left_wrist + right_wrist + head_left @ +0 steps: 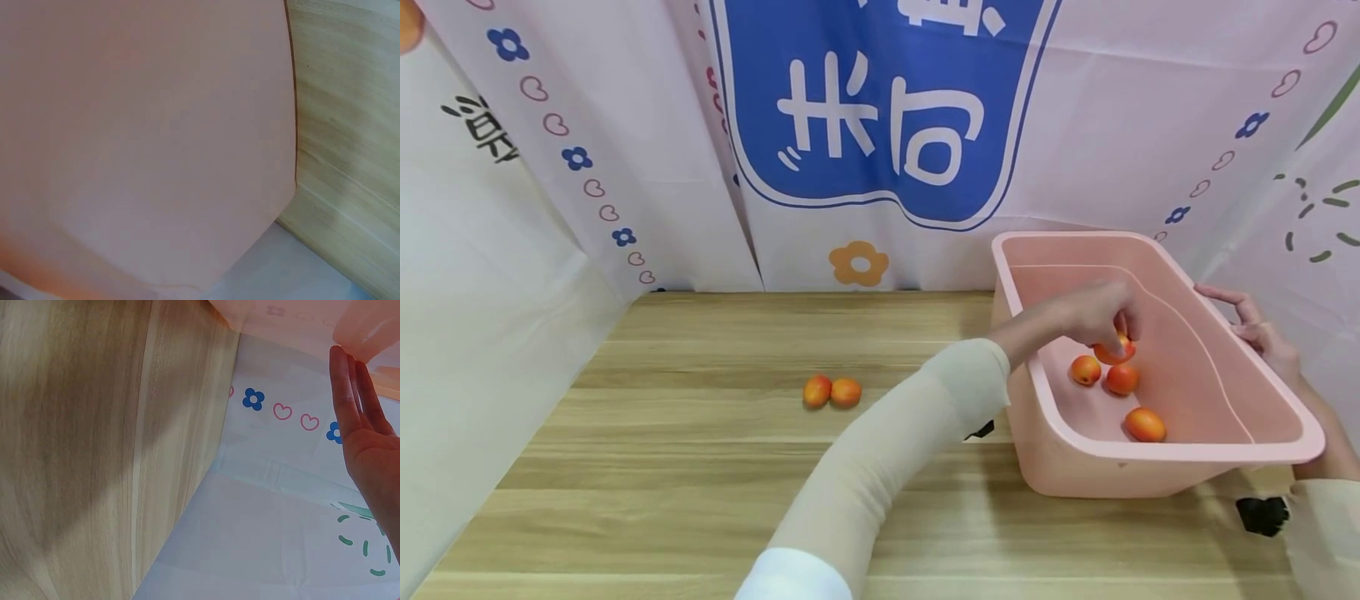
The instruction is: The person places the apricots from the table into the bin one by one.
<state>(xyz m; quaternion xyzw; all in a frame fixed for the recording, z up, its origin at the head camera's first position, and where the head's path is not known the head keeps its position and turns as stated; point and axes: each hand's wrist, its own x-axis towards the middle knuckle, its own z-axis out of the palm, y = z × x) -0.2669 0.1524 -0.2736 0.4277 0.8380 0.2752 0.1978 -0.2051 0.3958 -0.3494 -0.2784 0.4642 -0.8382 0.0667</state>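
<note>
My left hand (1101, 315) reaches over the near-left rim into a pink plastic bin (1157, 451). Its fingers pinch an orange-red tomato (1115, 350) low inside. Below that one lie three more: a tomato (1086, 370) at left, another tomato (1123, 379) beside it, and an oval tomato (1146, 424) nearer the front wall. Pink bin wall (156, 137) fills most of the left wrist view, where the hand itself is hidden. On the bin's right side, my right hand (1270, 342) touches the outside under the rim; the right wrist view shows its fingers (342, 387) straight against the wall.
Two tomatoes, a left one (817, 391) and a right one (846, 392), sit side by side on the wood-grain table (700, 467). A printed white cloth (662, 150) stands behind and along both sides. The bin is at the table's right.
</note>
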